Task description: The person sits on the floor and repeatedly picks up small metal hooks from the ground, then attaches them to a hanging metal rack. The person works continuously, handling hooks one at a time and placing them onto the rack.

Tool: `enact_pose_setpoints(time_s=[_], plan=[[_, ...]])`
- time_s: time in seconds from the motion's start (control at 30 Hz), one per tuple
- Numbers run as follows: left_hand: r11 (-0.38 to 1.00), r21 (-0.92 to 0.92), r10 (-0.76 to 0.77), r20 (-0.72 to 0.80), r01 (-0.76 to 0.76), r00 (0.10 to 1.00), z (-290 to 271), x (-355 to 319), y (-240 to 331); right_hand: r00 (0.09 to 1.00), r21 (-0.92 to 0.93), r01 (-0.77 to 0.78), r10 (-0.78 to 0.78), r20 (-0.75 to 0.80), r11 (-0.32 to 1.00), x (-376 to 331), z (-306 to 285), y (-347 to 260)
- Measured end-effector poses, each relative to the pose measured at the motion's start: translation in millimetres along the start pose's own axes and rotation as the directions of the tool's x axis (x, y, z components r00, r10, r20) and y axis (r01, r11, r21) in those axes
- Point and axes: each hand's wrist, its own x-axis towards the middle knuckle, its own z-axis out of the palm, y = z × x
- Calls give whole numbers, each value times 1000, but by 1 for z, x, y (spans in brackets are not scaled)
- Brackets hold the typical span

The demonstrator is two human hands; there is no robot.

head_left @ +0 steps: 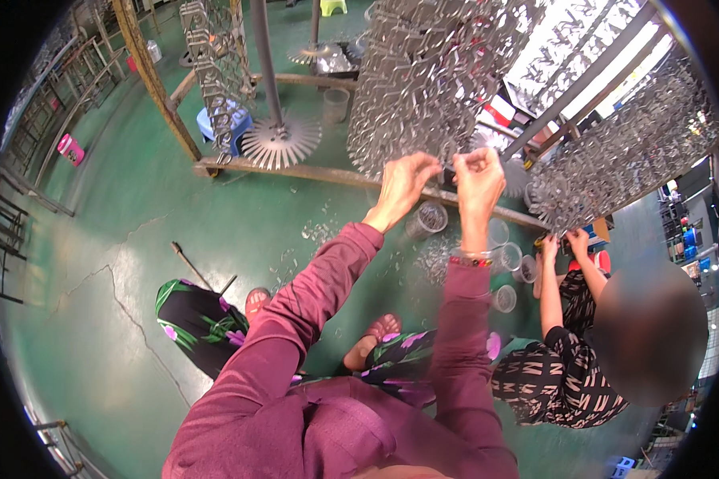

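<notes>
My left hand [406, 184] is raised in front of me with thumb and fingers pinched together. Close on its right, my right hand [479, 182] is pinched too, with a bracelet at its wrist. Whatever sits in either pinch is too small to make out. Both hands are at the lower part of a dense hanging mass of small bent metal pieces [423, 88]. Below them on the floor stands a clear plastic cup [430, 219] filled with small metal pieces.
A wooden frame rail [319, 173] crosses beyond my hands. On the left are a round finned metal disc [282, 146] on a pole and a blue stool [225, 126]. Loose pieces [435, 259] litter the floor. To my right, a seated co-worker's hands [563, 243] touch another hanging rack [615, 160].
</notes>
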Motion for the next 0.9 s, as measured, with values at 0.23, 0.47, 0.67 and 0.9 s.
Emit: enact_pose_setpoints(time_s=[0.23, 0.47, 0.67, 0.9], plan=[[997, 47, -67, 103, 63, 992, -29, -15, 8, 987, 245, -132, 105, 123, 961, -33, -3, 6], [993, 56, 84, 242, -100, 967, -35, -36, 4, 973, 254, -143, 89, 215, 956, -90, -7, 30], [983, 179, -67, 594, -51, 802, -55, -56, -6, 979, 186, -153, 122, 166, 971, -124, -15, 43], [692, 715, -668, 584, 97, 462, -70, -256, -167, 971, 203, -238, 227, 78, 950, -130, -19, 36]])
